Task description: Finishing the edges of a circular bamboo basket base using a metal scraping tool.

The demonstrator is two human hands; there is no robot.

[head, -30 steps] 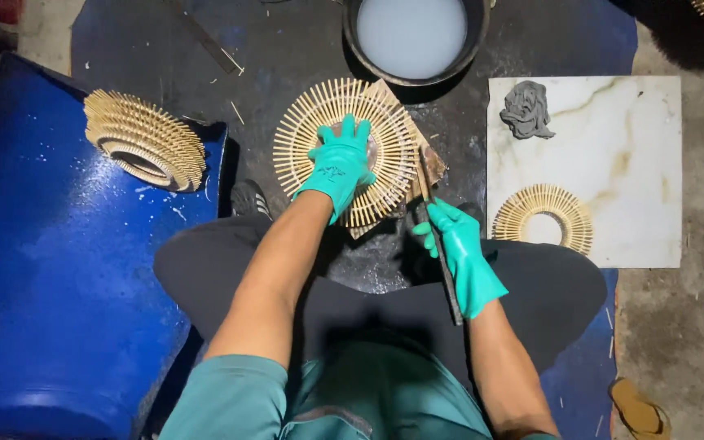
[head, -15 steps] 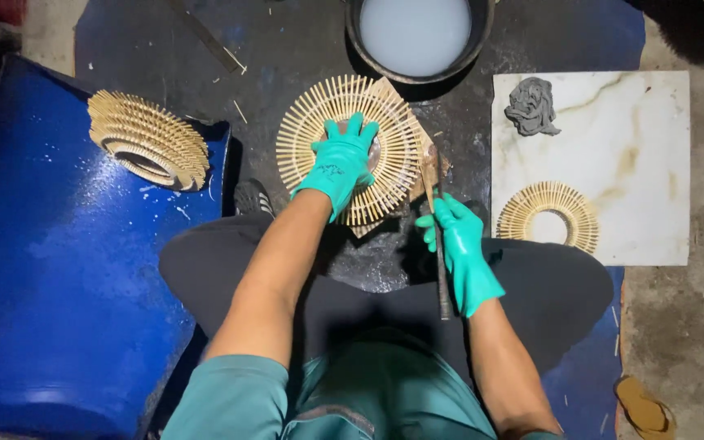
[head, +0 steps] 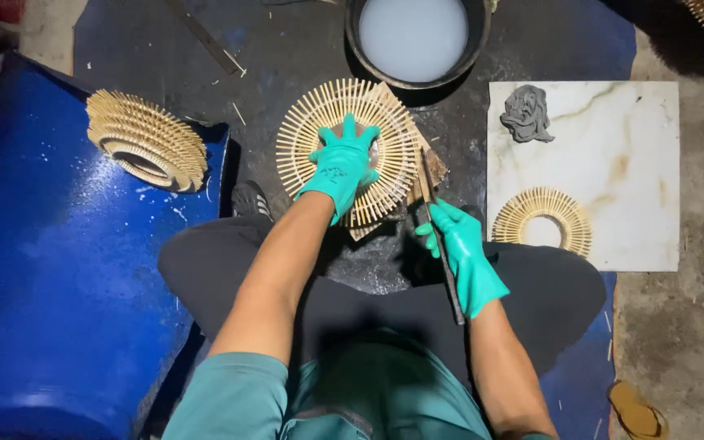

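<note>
Bamboo-stick ring (head: 319,130) sits centre frame, a bit above the middle, pinned flat under the left hand (head: 342,165), green glove, fingers spread open on it. Right hand (head: 464,259), lower and right of centre, is closed around a long thin blade (head: 440,236) reaching the ring's right edge. Farther up top: bucket of milky liquid (head: 414,37). Smaller ring (head: 543,220) lies on a marble tile (head: 613,155) at right.

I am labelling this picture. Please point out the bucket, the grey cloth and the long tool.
bucket (head: 352,33): head view, left rim.
grey cloth (head: 527,112): head view, its middle.
long tool (head: 425,175): head view, upper end, above the right hand (head: 466,257).
</note>
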